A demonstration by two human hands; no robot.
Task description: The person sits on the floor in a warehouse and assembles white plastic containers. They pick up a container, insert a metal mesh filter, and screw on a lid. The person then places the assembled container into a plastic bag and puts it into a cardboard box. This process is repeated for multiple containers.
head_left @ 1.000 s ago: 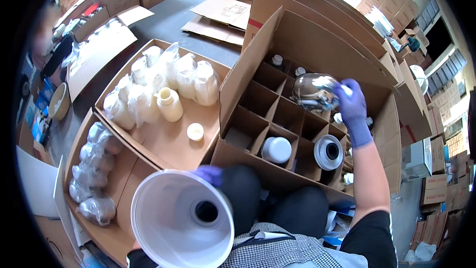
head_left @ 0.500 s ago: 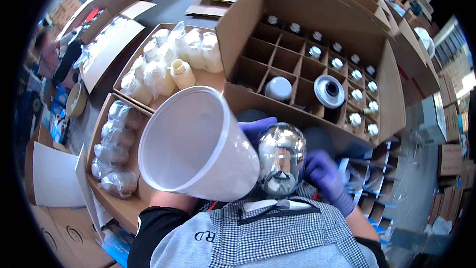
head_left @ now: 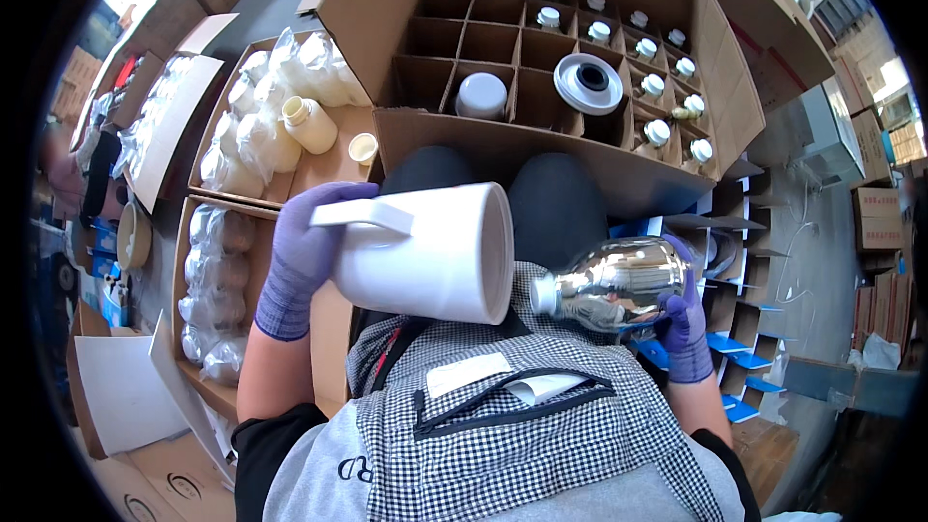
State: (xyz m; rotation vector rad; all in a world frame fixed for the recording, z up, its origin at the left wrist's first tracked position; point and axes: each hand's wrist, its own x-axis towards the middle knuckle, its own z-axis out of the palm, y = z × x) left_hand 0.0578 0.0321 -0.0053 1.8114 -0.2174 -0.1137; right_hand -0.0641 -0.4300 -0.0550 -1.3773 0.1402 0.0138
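Observation:
My left hand (head_left: pixel 311 237), in a purple glove, is closed around the handle of a white plastic pitcher (head_left: pixel 425 266). The pitcher lies on its side above my lap, its mouth turned to the right. My right hand (head_left: pixel 684 329), gloved alike, grips the base end of a shiny silver bottle (head_left: pixel 623 280). That bottle lies nearly level, its white cap (head_left: pixel 545 295) pointing left toward the pitcher's mouth, a small gap between them. What is inside the pitcher cannot be seen.
Ahead stands a divided cardboard box (head_left: pixel 541 150) with several white-capped bottles, a white jar (head_left: pixel 480 97) and a round white part with a black centre (head_left: pixel 588 84). At left are trays of cream bottles (head_left: pixel 309 126) and wrapped silver bottles (head_left: pixel 220 280). Cardboard dividers (head_left: pixel 744 329) lie right.
The pitcher's mouth has swung from facing left and up to facing right. The silver bottle has moved right and tipped sideways, now in my right hand. The view has shifted.

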